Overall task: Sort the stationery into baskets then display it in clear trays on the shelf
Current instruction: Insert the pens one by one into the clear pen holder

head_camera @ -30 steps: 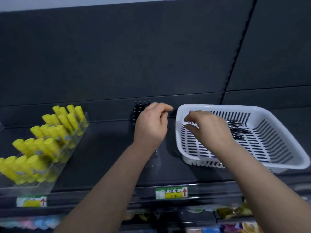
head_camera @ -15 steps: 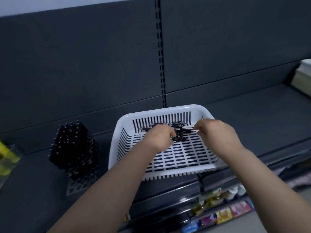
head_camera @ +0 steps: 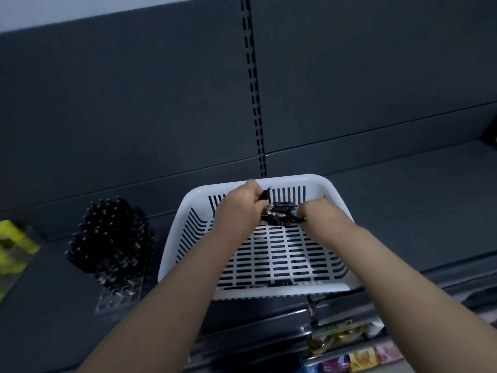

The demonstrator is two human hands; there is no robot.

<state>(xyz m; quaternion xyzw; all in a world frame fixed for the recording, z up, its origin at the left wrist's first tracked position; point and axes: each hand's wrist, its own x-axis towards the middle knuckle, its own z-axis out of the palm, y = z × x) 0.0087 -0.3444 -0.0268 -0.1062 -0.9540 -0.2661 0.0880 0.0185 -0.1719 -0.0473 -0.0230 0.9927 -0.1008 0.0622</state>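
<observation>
Head cam, the only view you get here: both your hands are down in the white slotted basket (head_camera: 282,291), which sits on the dark shelf (head_camera: 403,211). Your left hand (head_camera: 236,211) has its fingers curled tight round 1 black pen (head_camera: 265,196), which sticks up past your fingertips towards the basket's back wall. Just right of those fingers, a small pile of black pens (head_camera: 279,216) lies on the basket floor near the far end, between your 2 hands. Your right hand (head_camera: 317,214) is knuckles-up with its fingers bent down at the right end of that pile. The tips are hidden under the hand, so I can't tell if it's actually pinching a pen or only touching.

Well off to the left of your left fingers, a clear tray (head_camera: 118,297) holds a packed bunch of upright black pens (head_camera: 107,235). Further left are some blurry yellow items (head_camera: 12,246) in clear plastic. Below your right forearm, colourful packets (head_camera: 363,356) sit on the lower shelf.
</observation>
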